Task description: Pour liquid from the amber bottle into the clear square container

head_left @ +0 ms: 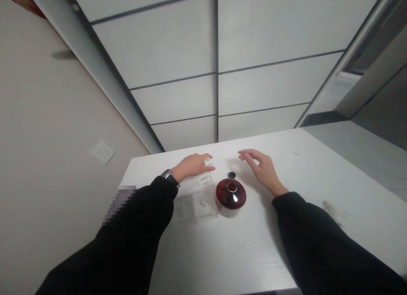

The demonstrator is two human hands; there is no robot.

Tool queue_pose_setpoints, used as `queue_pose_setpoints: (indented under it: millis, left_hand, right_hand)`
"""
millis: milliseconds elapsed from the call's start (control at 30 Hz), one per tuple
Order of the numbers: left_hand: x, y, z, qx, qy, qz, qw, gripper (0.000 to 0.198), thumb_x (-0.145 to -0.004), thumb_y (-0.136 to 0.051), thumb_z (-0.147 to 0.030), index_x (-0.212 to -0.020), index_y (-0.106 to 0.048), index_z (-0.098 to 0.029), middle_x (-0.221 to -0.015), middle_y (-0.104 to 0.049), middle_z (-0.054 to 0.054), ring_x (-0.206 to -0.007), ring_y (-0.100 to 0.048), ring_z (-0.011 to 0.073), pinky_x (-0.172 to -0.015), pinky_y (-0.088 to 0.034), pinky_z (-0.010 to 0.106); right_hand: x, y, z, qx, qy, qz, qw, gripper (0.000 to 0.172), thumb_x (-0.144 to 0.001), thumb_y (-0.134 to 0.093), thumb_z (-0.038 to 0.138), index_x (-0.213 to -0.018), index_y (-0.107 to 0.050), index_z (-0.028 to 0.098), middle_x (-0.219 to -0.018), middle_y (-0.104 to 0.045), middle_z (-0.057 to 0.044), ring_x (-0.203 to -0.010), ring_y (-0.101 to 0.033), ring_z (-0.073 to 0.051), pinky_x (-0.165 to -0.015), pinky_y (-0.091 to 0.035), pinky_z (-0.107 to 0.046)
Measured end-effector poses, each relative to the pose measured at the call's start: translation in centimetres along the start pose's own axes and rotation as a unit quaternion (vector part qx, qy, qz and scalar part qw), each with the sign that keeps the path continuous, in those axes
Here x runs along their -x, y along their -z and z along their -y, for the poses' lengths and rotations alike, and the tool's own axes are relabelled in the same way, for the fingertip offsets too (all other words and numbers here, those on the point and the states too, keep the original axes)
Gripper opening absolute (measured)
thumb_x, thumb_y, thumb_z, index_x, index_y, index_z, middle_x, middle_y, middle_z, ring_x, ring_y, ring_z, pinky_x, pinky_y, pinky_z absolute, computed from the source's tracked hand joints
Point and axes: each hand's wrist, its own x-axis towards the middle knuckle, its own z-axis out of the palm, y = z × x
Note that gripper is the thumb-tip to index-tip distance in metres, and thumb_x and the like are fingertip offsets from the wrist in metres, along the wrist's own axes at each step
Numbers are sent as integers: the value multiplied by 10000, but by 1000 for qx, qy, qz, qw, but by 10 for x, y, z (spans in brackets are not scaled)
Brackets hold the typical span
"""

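Note:
A squat round bottle [230,198] with a glossy dark red top and a pale lower part stands upright on the white table, its round mouth uncovered. Just behind it lies a small dark cap [232,175]. My left hand [195,164], a watch at its wrist, reaches past the bottle on the left with thumb and forefinger apart. A small clear piece [210,163] shows at those fingertips; whether they touch it I cannot tell. To the right, my right hand [259,165] is open over the table, fingers loosely bent and nothing visible in them.
Clear plastic packaging [193,206] lies left of the bottle, partly behind my left sleeve. The white table [222,252] has a brownish smudge [332,210] at right. Behind it stand white panelled doors [178,53]; a wall with a socket [103,152] is at left.

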Motion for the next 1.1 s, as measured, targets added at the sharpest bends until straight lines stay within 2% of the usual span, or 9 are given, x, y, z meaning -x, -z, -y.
queue_pose_setpoints:
  millis: [133,233,333,433,533,633,800,967,1100]
  left_hand:
    - [-13,-2,-3,8,-21,6,1000,319,-758,-807,-296,-1067,-781,-223,-829,-786,28,-849,-744,263,-870,-548,358]
    - [3,11,-3,45,-32,-46,997,271,-799,-773,-296,-1061,-762,-226,-823,-770,10,-813,-738,220,-854,-568,339]
    - [45,28,-3,99,-31,-150,983,348,-906,-696,-409,-1211,-692,-241,-967,-768,23,-924,-742,196,-917,-593,337]
    - [104,30,-4,138,-14,-263,955,386,-950,-654,-467,-1254,-632,-230,-1118,-742,62,-1058,-728,203,-1033,-587,388]
    - [158,12,0,174,-5,-366,914,345,-918,-731,-458,-1168,-659,-231,-1213,-720,81,-1121,-721,216,-1073,-590,415]
    - [189,-15,6,207,5,-435,876,308,-867,-820,-408,-1095,-695,-243,-1149,-741,54,-1084,-743,200,-1017,-626,359]
    - [201,-42,8,219,16,-475,852,358,-854,-838,-458,-1085,-681,-233,-1060,-746,46,-987,-771,198,-950,-658,363]
    - [202,-44,1,240,11,-503,830,416,-859,-831,-508,-1086,-627,-225,-1055,-722,59,-1023,-778,222,-967,-650,392]
    - [195,-47,-1,257,9,-493,831,458,-875,-806,-543,-1114,-575,-228,-1086,-728,75,-1051,-780,239,-975,-644,411]
  right_hand:
    - [1,2,-1,26,23,-3,999,445,-1012,-549,614,-987,-771,229,-927,-804,-85,-888,-761,-269,-873,-586,-435]
    - [0,3,-1,34,36,-17,999,428,-1016,-548,587,-942,-769,228,-902,-803,-82,-874,-759,-271,-871,-580,-439]
    - [1,4,0,38,41,-33,998,415,-1024,-540,560,-907,-763,231,-883,-798,-79,-851,-754,-269,-837,-578,-433]
    - [2,4,2,42,43,-39,997,419,-1031,-522,552,-885,-756,237,-868,-793,-75,-819,-747,-261,-810,-575,-426]
    - [3,4,3,47,42,-41,997,435,-1029,-509,563,-860,-752,243,-843,-788,-71,-808,-743,-261,-808,-576,-427]
    - [4,4,4,50,42,-46,997,432,-1027,-509,555,-854,-751,241,-826,-784,-69,-797,-741,-262,-807,-574,-429]
    - [6,3,4,51,43,-48,997,418,-1026,-518,526,-843,-753,232,-803,-776,-69,-782,-737,-263,-787,-557,-422]
    - [7,3,3,50,42,-40,997,420,-1022,-524,528,-839,-755,228,-811,-780,-72,-786,-740,-263,-794,-561,-422]
    - [7,3,0,52,37,-35,997,432,-1019,-515,538,-836,-753,228,-825,-786,-78,-808,-744,-271,-787,-560,-423]
